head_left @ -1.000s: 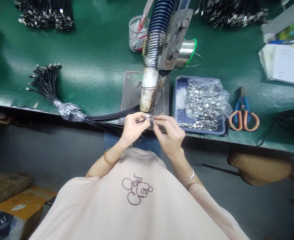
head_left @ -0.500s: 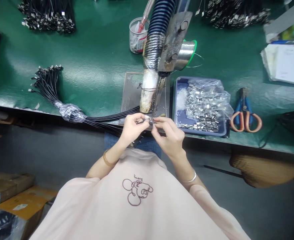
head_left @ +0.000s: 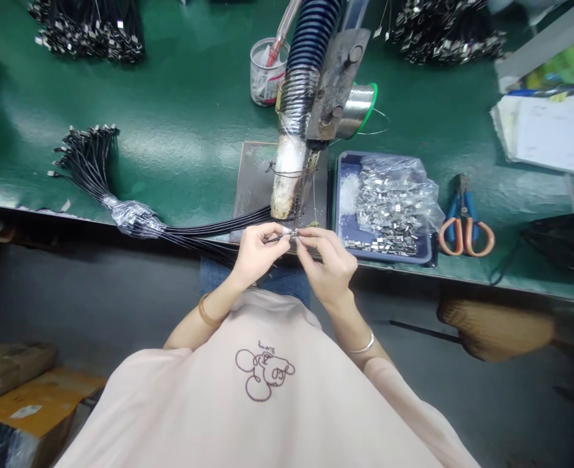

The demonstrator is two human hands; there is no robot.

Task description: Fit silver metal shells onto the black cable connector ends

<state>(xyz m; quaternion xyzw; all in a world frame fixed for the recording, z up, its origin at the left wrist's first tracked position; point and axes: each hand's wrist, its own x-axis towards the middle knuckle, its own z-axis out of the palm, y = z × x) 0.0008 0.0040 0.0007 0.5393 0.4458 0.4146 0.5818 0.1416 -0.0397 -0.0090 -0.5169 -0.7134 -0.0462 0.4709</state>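
My left hand (head_left: 259,252) is closed in a pinch on the end of a thin black cable, just below the soldering fixture's tip. Facing it, my right hand (head_left: 329,261) pinches a small silvery metal connector (head_left: 294,234) that meets the cable end between my fingertips. The exact join is too small to make out. From near my left hand, a bundle of black cables (head_left: 194,229), wrapped in clear plastic, runs leftward along the table edge. Over my fingertips stands a fixture with a white, scorched sleeve (head_left: 287,170) and a dark ribbed hose (head_left: 316,32).
A blue tray (head_left: 384,255) of small metal connectors stands right of my hands, with orange-handled pliers (head_left: 466,221) beyond it. Behind the fixture are a solder spool (head_left: 359,109) and a clear cup (head_left: 263,81). Further cable bundles (head_left: 89,29) lie at the back.
The view has shifted slightly, so the things on the right sit a little further left. Both hands keep their pinch at the same spot, with fingertips still together.
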